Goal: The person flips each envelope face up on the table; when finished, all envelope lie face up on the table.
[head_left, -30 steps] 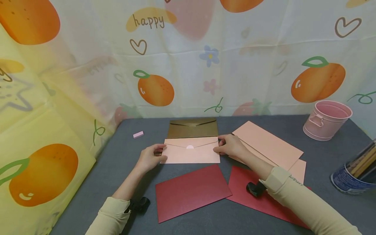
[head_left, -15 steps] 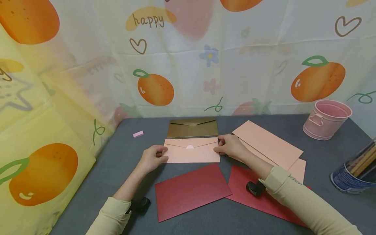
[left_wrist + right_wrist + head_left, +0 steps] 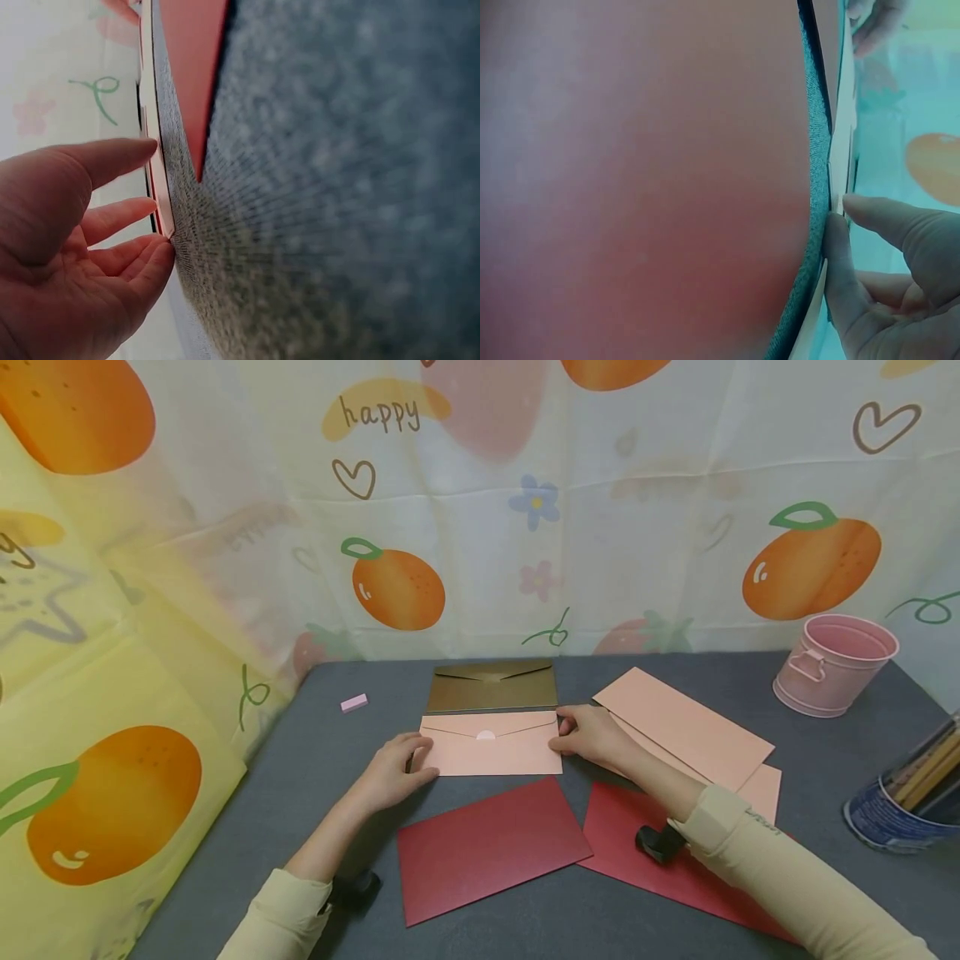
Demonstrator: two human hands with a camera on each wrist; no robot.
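A pale pink envelope with a V-shaped flap and a whitish round seal lies just in front of a gold-brown envelope. At its left end is my left hand, thumb and fingers spread apart, fingertips right at the edge. The left wrist view shows that hand with its thumb tip and lower fingertips against the envelope's thin edge. My right hand pinches the right end between thumb and fingers. In the right wrist view, thumb and forefinger of this hand meet at the envelope's corner.
Two red envelopes lie nearer the front, the right one partly under the right forearm. Peach envelopes overlap at the right. Beyond them stand a pink bucket and a blue pencil tin. A small pink block sits at back left.
My left hand's fingers have spread wider at the envelope's left end and moved slightly right. The pink envelope's left end has straightened a little. My right hand stays at the right end.
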